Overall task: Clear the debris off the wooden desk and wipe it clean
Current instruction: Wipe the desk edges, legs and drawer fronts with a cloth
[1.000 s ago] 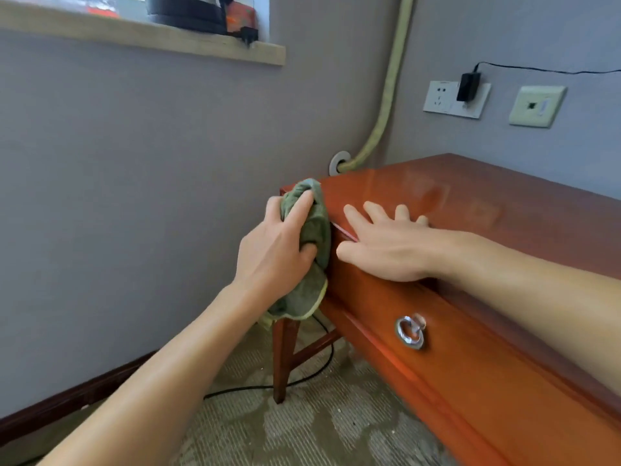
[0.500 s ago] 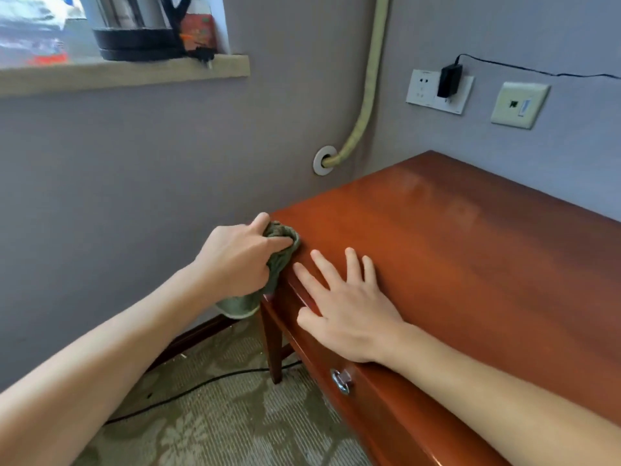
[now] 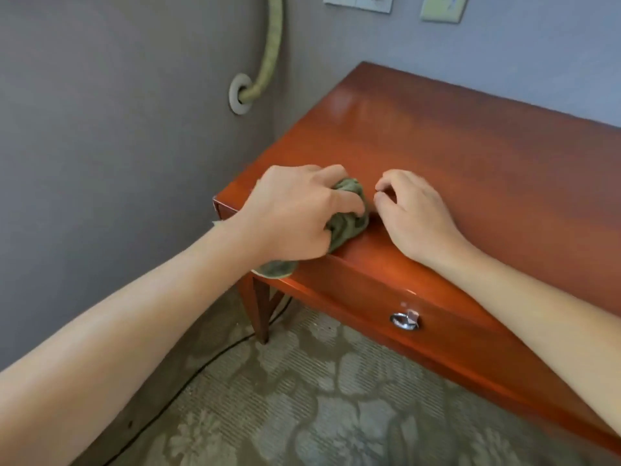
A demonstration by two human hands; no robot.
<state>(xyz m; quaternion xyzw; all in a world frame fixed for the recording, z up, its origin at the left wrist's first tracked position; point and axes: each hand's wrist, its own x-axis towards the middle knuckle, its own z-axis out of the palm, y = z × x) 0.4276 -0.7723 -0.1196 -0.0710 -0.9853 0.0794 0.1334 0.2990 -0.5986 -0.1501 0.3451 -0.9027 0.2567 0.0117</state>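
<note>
1. gripping a bunched green cloth [image 3: 347, 213], the left hand [image 3: 295, 210] has its fingers curled over the top of the wad and presses it against the tabletop [image 3: 470, 156] near the front left corner.
2. part of the cloth trails back under the left wrist and hangs over the front edge of the tabletop, above the desk leg [image 3: 258, 311].
3. the right hand [image 3: 416, 213] rests on the tabletop just beside the cloth, to its right; its grip is clenched loosely on nothing, fingertips tucked under and knuckles up, and whether they touch the cloth cannot be told.
4. both bare forearms reach in from the near side, the left from the lower left, the right from the lower right across the drawer front [image 3: 403, 297].
5. the tabletop is glossy reddish-brown wood with a pale sheen toward its far left corner, where it meets the grey walls.
6. a silver ring pull [image 3: 405, 321] sits on the drawer front below the right wrist.
7. on the left wall a pale green hose [image 3: 268, 52] curves down into a round wall fitting [image 3: 240, 94].
8. the lower edges of two wall plates [image 3: 440, 10] show at the top of the view.
9. a thin black cable [image 3: 188, 385] runs over the patterned carpet [image 3: 319, 398] beneath the desk.
</note>
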